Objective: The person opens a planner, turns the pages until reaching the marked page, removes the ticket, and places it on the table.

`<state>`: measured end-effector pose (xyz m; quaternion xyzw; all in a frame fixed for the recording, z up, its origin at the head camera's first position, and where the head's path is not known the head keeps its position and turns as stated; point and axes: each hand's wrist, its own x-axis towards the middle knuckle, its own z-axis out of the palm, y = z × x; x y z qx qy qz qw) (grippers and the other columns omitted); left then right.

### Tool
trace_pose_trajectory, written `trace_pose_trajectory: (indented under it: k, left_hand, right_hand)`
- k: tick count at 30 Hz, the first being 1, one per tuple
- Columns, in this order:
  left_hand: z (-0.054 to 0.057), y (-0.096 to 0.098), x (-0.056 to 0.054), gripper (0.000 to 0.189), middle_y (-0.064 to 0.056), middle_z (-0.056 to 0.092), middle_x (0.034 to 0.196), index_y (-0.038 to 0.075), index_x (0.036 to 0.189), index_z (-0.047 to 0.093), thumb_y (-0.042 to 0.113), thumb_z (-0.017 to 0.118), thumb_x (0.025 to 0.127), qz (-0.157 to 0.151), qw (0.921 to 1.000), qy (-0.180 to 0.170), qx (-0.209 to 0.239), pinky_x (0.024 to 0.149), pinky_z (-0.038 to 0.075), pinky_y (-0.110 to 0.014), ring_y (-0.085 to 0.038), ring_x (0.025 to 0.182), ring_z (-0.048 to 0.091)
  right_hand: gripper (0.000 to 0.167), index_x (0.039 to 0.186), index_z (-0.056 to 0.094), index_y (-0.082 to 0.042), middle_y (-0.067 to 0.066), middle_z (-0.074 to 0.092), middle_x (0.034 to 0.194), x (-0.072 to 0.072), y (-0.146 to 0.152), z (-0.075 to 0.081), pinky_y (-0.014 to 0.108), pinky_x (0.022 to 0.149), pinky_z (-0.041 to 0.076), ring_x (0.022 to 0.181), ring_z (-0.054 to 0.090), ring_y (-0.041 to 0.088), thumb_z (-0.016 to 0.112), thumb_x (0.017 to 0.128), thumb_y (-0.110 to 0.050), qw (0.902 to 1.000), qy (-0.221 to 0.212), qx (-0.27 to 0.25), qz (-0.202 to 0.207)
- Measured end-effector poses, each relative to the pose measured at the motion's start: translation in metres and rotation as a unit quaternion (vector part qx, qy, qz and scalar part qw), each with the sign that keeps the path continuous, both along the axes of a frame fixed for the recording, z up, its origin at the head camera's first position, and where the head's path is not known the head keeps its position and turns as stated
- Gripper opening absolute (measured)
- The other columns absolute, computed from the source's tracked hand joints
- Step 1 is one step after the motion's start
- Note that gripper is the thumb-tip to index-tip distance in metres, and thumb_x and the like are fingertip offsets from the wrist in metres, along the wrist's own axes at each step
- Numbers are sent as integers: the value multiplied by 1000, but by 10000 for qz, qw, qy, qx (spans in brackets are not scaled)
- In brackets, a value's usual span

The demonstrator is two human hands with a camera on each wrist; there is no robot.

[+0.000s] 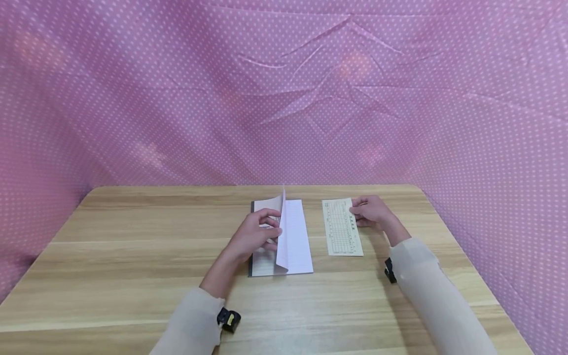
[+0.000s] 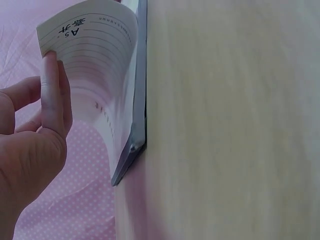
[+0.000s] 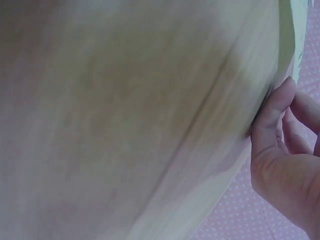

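Wood table (image 1: 133, 256): notebook (image 1: 295, 246) under left hand (image 1: 255, 235), pages lifted.

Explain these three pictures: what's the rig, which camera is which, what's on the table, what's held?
No machine: a person works with bare hands, wearing a head camera and one camera on each wrist. The wide picture is the head view; the two close-ups are the wrist views. On the wooden table lie a lined notebook and a printed slip. The left hand holds some notebook pages lifted and curled. The right hand holds the slip's far right edge. Pink dotted cloth surrounds the table.
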<state>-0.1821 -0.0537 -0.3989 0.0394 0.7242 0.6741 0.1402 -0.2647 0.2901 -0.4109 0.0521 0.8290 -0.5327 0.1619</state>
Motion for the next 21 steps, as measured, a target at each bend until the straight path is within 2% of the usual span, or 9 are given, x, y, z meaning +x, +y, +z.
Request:
trace_pose_trajectory:
  k: [8, 15, 21]
  left_hand:
    - [-5, 12, -4, 45, -16, 60, 106, -1, 136, 57, -8, 65, 92, -112, 9998, 87, -132, 63, 64, -38, -22, 76, 67]
    - [-4, 22, -4, 45, -15, 60, 104, -4, 135, 57, -6, 63, 91, -229, 9989, 159, -388, 62, 63, -36, -19, 73, 67]
    - [-6, 28, -6, 43, -14, 59, 103, -3, 134, 59, -6, 63, 91, -237, 9987, 145, -435, 62, 63, -35, -18, 73, 66]
  right_hand:
    - [32, 129, 54, 12, 16, 67, 103, 0, -3, 1, 28, 71, 61, 77, 66, 16, 60, 101, -4, 9999, 86, 54, -26]
    - [32, 127, 57, 9, 13, 66, 100, 1, -6, 0, 27, 71, 61, 78, 64, 14, 63, 100, -6, 9987, 163, 472, -142]
    - [30, 126, 59, 8, 12, 65, 100, -1, -5, 0, 27, 73, 61, 78, 64, 15, 63, 100, -7, 9984, 78, 525, -212]
